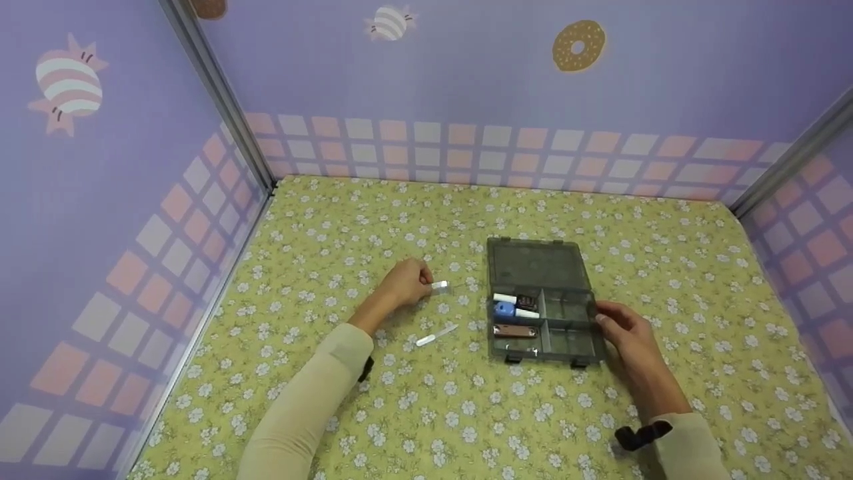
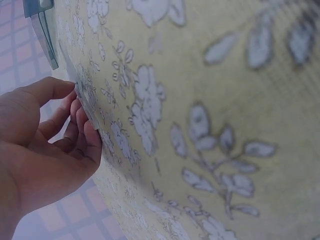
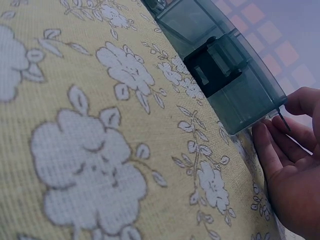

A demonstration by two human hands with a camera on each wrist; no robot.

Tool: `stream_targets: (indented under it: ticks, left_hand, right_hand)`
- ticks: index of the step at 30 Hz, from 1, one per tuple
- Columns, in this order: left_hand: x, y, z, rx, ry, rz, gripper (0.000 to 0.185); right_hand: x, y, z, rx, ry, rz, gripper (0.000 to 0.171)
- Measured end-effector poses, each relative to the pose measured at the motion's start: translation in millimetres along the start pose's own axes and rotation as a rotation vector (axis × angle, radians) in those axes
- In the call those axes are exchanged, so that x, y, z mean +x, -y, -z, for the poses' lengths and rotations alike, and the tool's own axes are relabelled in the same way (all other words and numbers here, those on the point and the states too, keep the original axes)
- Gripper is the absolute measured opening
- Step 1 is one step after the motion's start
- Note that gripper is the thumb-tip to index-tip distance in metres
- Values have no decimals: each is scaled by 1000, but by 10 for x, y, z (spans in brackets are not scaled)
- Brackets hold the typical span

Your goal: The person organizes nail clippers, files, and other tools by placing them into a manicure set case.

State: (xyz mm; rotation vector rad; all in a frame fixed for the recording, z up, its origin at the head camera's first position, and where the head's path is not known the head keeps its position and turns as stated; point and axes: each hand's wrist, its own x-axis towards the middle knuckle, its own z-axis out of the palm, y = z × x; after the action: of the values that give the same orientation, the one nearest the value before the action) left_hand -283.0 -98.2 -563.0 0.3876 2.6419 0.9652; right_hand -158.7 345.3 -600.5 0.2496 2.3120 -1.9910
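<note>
Nearest the camera, both forearms come in cut off at the bottom edge, cream sleeves, so two hands total on the flowery yellow worktop [image 1: 426, 427]. The right hand [image 1: 626, 333] sits at the near right corner of the smoky plastic organizer box [image 1: 543, 327], thumb and fingers clamped on its right wall; the right wrist view shows the fingertips [image 3: 267, 145] against that corner but most of the hand is cut off by the frame. The box is open, lid lying flat on the far side, right of centre. Inside I count roughly five small bits in the left compartments: two white pieces, a blue one, a dark one, a brown bar, though they're tiny and hard to identify. One small white strip [image 1: 434, 335] lies loose left of the box. A bit farther, the left hand [image 1: 406, 283] is curled, pinching a small clear-whitish piece [image 1: 440, 287]; in the wrist view it's mostly hidden edge-on between thumb and fingers.
</note>
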Motion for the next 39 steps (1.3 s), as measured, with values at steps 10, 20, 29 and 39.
stream_targets:
  ticks: [10,20,29,39]
  left_hand:
    - [-32,15,30,7,36,-81,10]
    - [6,-63,39,-32,36,-212,21]
    - [75,-463,-27,-37,35,-372,22]
    - [190,-951,-255,-15,59,-452,13]
  right_hand:
    - [-5,-6,18,-9,5,16,54]
    - [4,-14,8,17,20,58,52]
    - [-6,2,1,20,15,35,52]
    - [-3,-16,-7,99,6,8,53]
